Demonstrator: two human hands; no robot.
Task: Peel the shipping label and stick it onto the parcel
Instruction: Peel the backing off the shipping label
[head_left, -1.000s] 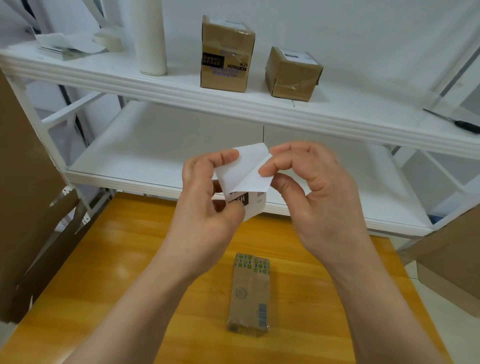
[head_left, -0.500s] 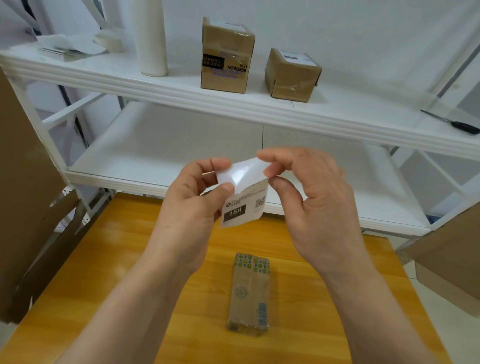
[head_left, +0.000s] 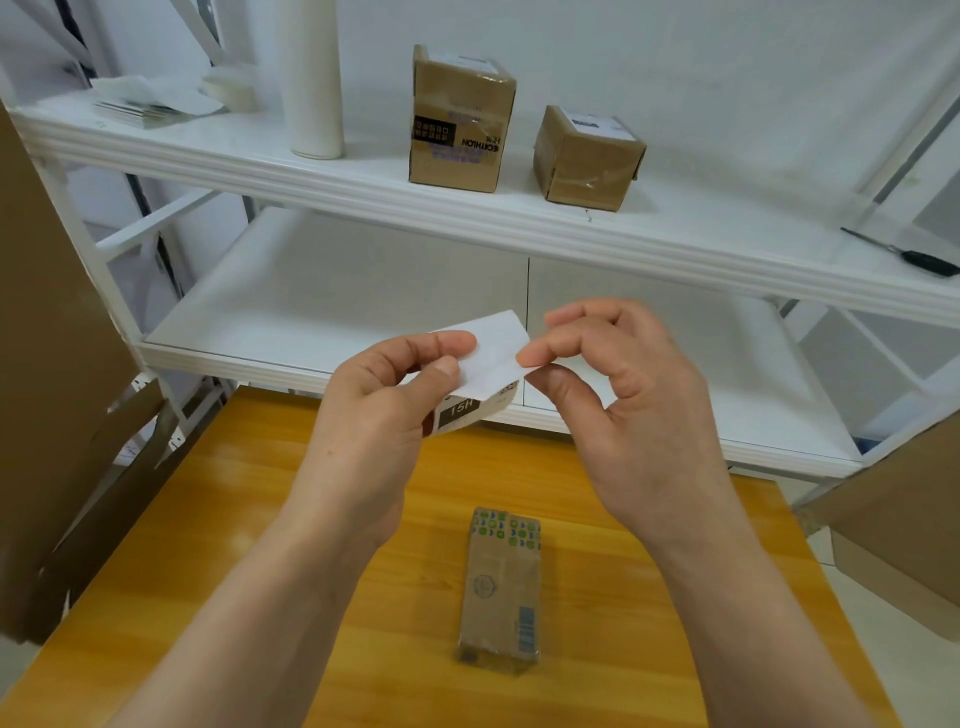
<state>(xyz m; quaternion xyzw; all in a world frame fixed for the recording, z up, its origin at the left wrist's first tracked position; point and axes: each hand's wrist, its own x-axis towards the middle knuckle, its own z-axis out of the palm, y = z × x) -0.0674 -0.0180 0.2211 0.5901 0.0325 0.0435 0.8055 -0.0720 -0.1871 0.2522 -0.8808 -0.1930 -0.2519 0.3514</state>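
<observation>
Shipping label (head_left: 483, 364) pinched at opposite ends between thumb and forefinger of left hand (head_left: 384, 415) and right hand (head_left: 623, 410).

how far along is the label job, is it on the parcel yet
Not yet. Done: nothing is stuck on the parcel, which lies bare on the wooden table. In hand: the left hand and right hand are pulling the shipping label from its white backing. Left: finish peeling and press it on.

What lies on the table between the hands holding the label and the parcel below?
Nothing: in the head view only bare yellow table shows between the hands' label and the parcel.
</observation>
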